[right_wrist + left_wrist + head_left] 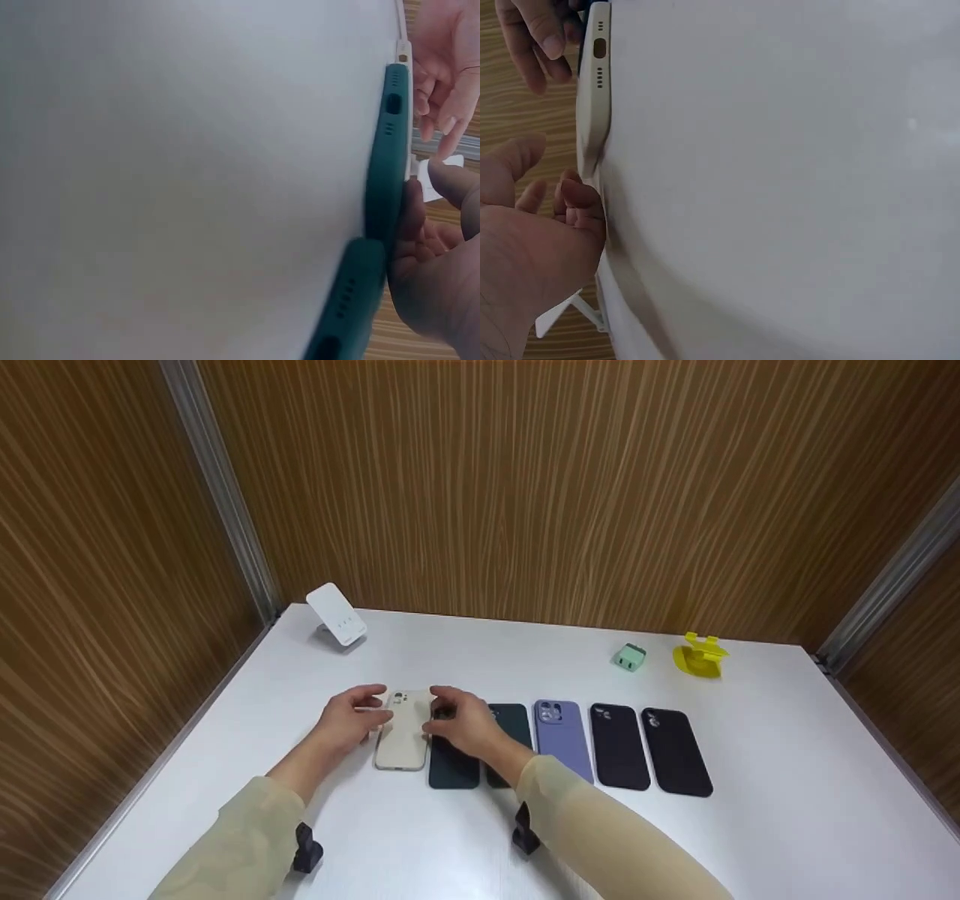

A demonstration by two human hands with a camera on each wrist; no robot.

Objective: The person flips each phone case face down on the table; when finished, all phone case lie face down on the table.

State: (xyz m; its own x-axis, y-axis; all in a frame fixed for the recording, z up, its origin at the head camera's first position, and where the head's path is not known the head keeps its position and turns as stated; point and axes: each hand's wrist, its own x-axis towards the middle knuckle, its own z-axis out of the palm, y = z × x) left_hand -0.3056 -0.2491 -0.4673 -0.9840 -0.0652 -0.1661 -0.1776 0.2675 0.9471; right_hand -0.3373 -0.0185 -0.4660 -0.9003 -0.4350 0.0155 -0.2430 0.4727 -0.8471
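A cream phone case (403,739) lies flat on the white table, camera cutout at its far end. My left hand (346,725) is at its left edge, thumb reaching the side and fingers loosely bent. From the right, my right hand (466,725) has its thumb and fingers by the opposite edge, reaching over a dark teal case (454,769) and hiding its upper part. The left wrist view shows the cream case's port end (594,105), the left thumb raised away from it. In the right wrist view, the right thumb stands apart from the fingers beside the teal case (385,165).
Rightward in the row lie another dark green case (513,724), a lavender case (566,739) and two black cases (620,750). Behind stand a white phone stand (336,613), a mint-green plug adapter (630,658) and a yellow folding stand (700,656). Wood-patterned panels (480,495) enclose the table.
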